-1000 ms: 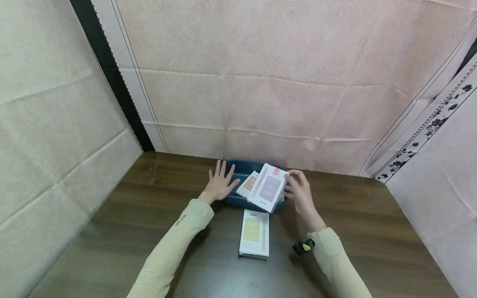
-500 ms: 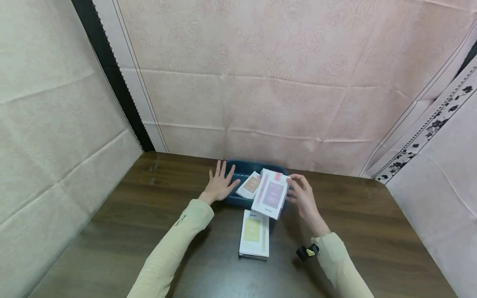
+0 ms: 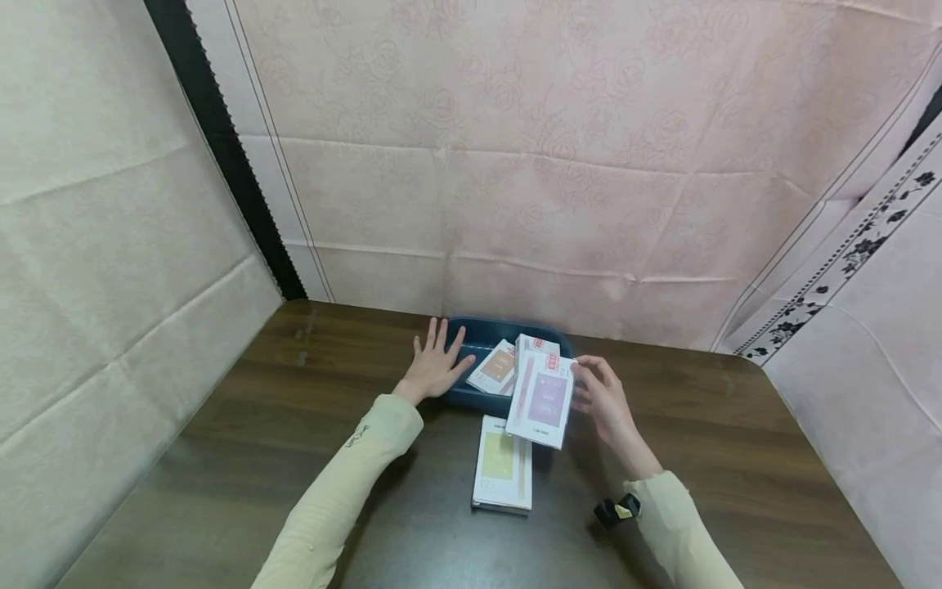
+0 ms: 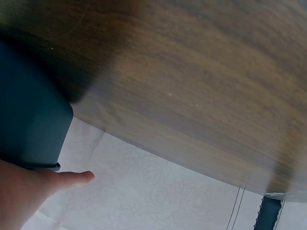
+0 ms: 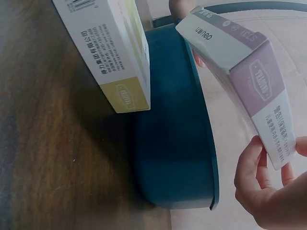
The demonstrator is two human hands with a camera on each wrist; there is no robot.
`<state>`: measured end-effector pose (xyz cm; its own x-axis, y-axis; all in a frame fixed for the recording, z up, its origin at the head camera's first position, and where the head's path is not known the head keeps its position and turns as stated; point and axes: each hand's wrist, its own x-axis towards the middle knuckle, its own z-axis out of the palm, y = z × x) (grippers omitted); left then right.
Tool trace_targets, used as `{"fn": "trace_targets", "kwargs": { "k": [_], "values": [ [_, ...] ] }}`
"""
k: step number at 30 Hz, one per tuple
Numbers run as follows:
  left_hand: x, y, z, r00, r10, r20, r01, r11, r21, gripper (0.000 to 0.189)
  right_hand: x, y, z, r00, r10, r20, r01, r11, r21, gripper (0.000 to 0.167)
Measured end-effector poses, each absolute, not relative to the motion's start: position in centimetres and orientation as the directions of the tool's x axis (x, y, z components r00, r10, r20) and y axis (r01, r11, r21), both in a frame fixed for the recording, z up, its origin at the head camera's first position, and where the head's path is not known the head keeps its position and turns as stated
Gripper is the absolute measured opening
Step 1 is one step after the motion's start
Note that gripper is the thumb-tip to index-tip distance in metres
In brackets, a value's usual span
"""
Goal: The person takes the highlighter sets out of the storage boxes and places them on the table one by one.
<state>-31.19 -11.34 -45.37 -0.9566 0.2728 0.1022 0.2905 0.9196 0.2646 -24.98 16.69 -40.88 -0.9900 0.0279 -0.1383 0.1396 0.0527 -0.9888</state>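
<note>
Carton with purple panel [image 3: 548,399]: pinched at its upper right corner by thumb and bent fingers of my right hand [image 3: 605,402]; its body extends left of the grip, raised over the near rim of the blue bin [image 3: 474,399]; yellow-panelled carton [image 3: 500,474] lies below; my left hand [image 3: 432,368], fingers spread, holds nothing; 2 cartons [image 3: 496,366] sit in the bin.

Pale-yellow sleeves [image 3: 334,491] (dark lettering [image 3: 356,435])
</note>
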Motion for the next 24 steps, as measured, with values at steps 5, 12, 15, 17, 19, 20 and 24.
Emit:
{"fn": "trace_targets", "kwargs": {
  "k": [5,12,15,17,19,20,24],
  "values": [
    [-31.2,-11.4,-45.4,-0.952,0.280,0.121,0.303,0.916,0.263,0.067,-24.6,17.0,-41.1,-0.988,0.019,-0.154,0.155,0.051,-0.987,0.035],
    [-31.1,-11.5,-45.3,-0.954,0.279,0.105,0.298,0.915,0.272,0.068,-24.1,17.4,-41.4,-0.986,-0.006,-0.165,0.165,0.064,-0.984,0.036],
    [-31.1,-11.5,-45.3,-0.954,0.281,0.104,0.300,0.913,0.276,0.068,-23.8,17.6,-41.5,-0.985,-0.011,-0.172,0.171,0.090,-0.981,0.038],
    [-31.1,-11.5,-45.3,-0.954,0.283,0.103,0.301,0.913,0.275,0.068,-23.6,17.8,-41.5,-0.984,-0.013,-0.180,0.178,0.106,-0.978,0.038],
    [-31.2,-11.4,-45.3,-0.954,0.284,0.101,0.301,0.914,0.273,0.068,-23.5,18.0,-41.6,-0.982,-0.018,-0.190,0.187,0.119,-0.975,0.039],
    [-31.2,-11.4,-45.3,-0.953,0.285,0.099,0.301,0.914,0.273,0.068,-23.3,18.1,-41.6,-0.980,-0.022,-0.196,0.192,0.124,-0.974,0.039],
    [-31.2,-11.4,-45.3,-0.954,0.284,0.093,0.299,0.915,0.270,0.068,-22.9,18.5,-41.9,-0.977,-0.037,-0.208,0.202,0.138,-0.970,0.042]
  ]
}}
